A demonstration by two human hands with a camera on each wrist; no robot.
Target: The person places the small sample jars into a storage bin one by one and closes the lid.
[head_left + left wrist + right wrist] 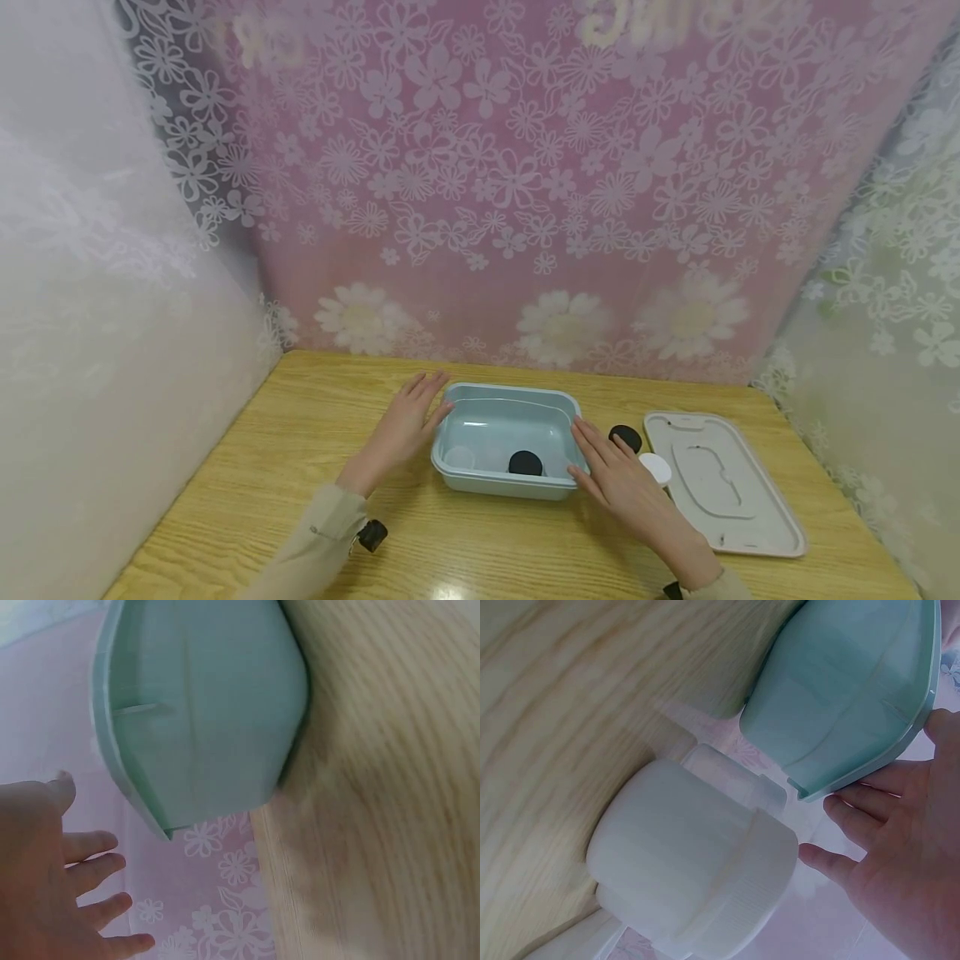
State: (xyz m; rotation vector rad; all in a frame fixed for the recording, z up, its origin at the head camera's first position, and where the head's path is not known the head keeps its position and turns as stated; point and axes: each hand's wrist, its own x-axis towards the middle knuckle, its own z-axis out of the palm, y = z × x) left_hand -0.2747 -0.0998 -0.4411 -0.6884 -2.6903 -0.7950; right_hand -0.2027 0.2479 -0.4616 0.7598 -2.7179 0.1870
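A light blue plastic box (510,487) stands on the wooden table. Inside it are a round black-capped container (525,463) and a pale round thing (460,457) that blends with the floor of the box. My left hand (401,425) is beside the left end, fingers spread; the left wrist view shows them apart from the wall. At the other end, my right hand (618,479) lays its nearly straight fingers along the rim, with the thumb (943,724) at the edge. Close by that hand is a white jar (682,847) with a ribbed lid.
Just right of my right hand stand another black-capped container (626,438) and the white jar's lid (656,469). A pale flat box lid (716,479) lies farther right on the table. Flowered curtains (510,192) enclose the back and sides.
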